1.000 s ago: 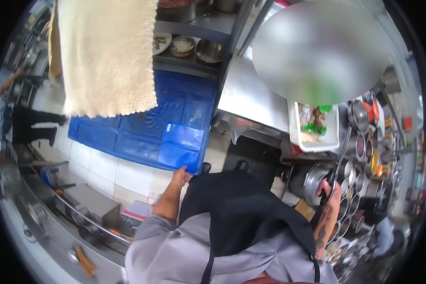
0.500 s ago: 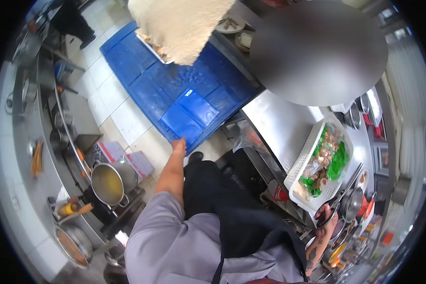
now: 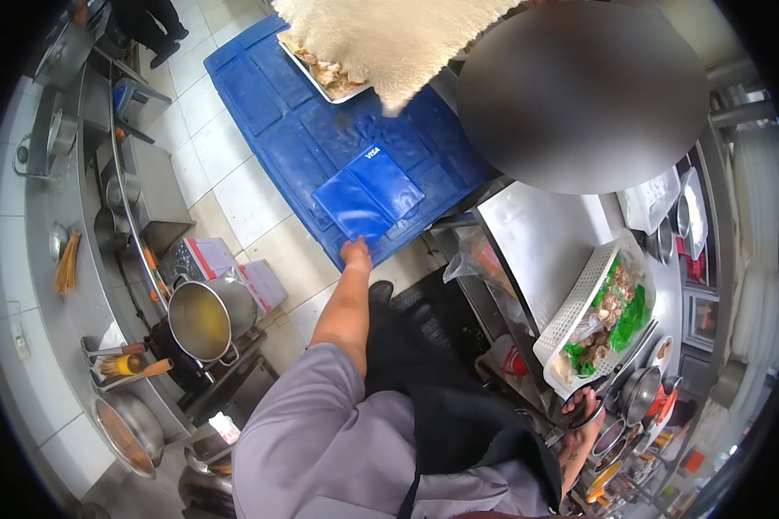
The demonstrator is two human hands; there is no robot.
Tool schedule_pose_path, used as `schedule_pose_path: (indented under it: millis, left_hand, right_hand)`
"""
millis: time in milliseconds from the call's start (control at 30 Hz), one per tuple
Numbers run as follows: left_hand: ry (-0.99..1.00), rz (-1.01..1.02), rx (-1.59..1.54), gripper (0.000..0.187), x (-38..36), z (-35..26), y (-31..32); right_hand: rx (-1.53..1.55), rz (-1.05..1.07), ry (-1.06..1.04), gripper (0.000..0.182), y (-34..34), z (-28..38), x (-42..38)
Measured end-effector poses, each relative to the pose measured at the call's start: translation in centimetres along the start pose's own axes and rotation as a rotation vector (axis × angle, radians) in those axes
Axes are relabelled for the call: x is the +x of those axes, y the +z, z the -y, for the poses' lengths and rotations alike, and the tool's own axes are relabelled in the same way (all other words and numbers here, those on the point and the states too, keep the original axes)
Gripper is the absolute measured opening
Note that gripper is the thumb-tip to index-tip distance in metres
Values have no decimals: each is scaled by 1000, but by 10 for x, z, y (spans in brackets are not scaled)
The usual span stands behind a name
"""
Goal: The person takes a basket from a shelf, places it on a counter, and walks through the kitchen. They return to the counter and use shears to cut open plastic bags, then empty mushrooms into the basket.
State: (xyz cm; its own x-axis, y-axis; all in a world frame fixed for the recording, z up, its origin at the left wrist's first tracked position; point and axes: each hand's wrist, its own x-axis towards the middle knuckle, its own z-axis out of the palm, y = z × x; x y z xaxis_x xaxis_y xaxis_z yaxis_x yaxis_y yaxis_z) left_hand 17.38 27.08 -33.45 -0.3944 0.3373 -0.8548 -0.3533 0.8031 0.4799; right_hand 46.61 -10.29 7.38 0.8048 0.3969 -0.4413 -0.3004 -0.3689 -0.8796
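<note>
The left hand (image 3: 355, 253) reaches down and forward to the near corner of a blue mat (image 3: 337, 138) spread over the tiled floor. The fingertips meet a folded-back flap (image 3: 368, 195) at that corner, but whether the grip pinches the flap or only rests on it I cannot tell — the fingers are too small and seen from behind. The flap lies doubled over the mat, its white printed mark facing up, which suggests the corner is being lifted or turned rather than lying flat by itself.

The right hand (image 3: 584, 406) hangs low at the near edge of the steel surface (image 3: 528, 242), closed around the dark looped handles of what look like scissors or tongs (image 3: 610, 368), whose long shaft slants up along the side of a white basket (image 3: 571, 320). Held that way, the tool stays clear of the body while the other arm stretches out.

The basket sits at the near right corner of the surface, packed with bagged greens and mushrooms. Beyond the mat's far edge a tray of food (image 3: 325, 73) rests partly under a pale fleecy cloth (image 3: 389, 35). On the left, a stockpot (image 3: 201, 322) of yellow liquid stands on the stove line — well apart from both hands.
</note>
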Motion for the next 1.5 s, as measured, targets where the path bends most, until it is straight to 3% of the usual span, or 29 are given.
schedule_pose_path:
  millis: [67,133,300,467,533,600,633,667,700,733,767,800,833,900,967,1000,1067,1133,1200,1267,1333,1400,1433,1500]
  left_hand:
    - [2,103,-36,26,14,-7,-5]
    - [147,185,-111,21,42,-9,-9]
    - [93,0,-160,21,74,-37,-34]
    - [206,181,160,28,101,-62,-60]
    - [246,152,302,34,99,-64,-63]
    - [775,16,721,43,124,-55,-70]
    - [643,127,507,54,138,-49,-70]
    - [649,131,509,59,158,-43,-75]
    - [660,146,515,64,147,-46,-73]
    - [500,266,399,69,135,-49,-80]
    - [519,326,239,71,148,-35,-84]
    - [571,249,391,69,166,-21,-93]
    - [518,226,482,70,129,-24,-100]
    - [337,274,541,70,86,-11,-114]
    - [226,433,758,65,81,27,-134]
    - [87,519,863,63,64,42,-142]
    - [-28,580,1084,59,-7,63,-143]
    - [-123,791,1282,60,-57,87,-145]
    - [-78,1072,1305,49,-3,160,-158]
    - [-122,946,1262,47,-45,158,-154]
    - [-163,824,1196,45,-90,150,-139]
    - [-322,787,1156,42,-110,152,-137]
    - [-306,762,1115,42,-110,162,-135]
    - [102,820,1342,45,-109,175,-125]
  right_hand:
    - [-5,-2,-8,21,4,4,-4]
    - [-10,6,6,21,7,7,-5]
    - [-27,2,-16,22,18,12,-7]
    - [-61,-65,14,24,16,10,-8]
    - [-87,-122,25,25,6,7,-4]
    - [-179,-151,-11,25,-19,-1,2]
    - [-299,-196,-40,24,-43,-11,14]
    - [-352,-308,-17,24,-44,-6,14]
    - [-450,-291,-58,22,-62,-8,18]
    - [-547,-326,-88,23,-96,-23,32]
    - [-509,-381,-76,23,-116,-30,40]
    - [-487,-408,-44,24,-132,-32,46]
    - [-491,-462,-52,24,-152,-40,51]
    - [-475,-527,-61,25,-218,-75,82]
    - [-733,-601,-251,28,-286,-118,114]
    - [-716,-606,-253,28,-277,-114,114]
    - [-275,-487,-170,30,-238,-88,115]
    - [-199,-395,-211,29,-249,-104,143]
    - [-231,-274,-54,25,-238,-111,170]
    - [-288,-225,-109,24,-223,-116,184]
    - [140,-207,-65,21,-194,-93,174]
    - [268,-116,0,30,-205,-113,191]
    - [308,-73,39,32,-200,-114,192]
    - [348,52,41,35,-185,-103,179]
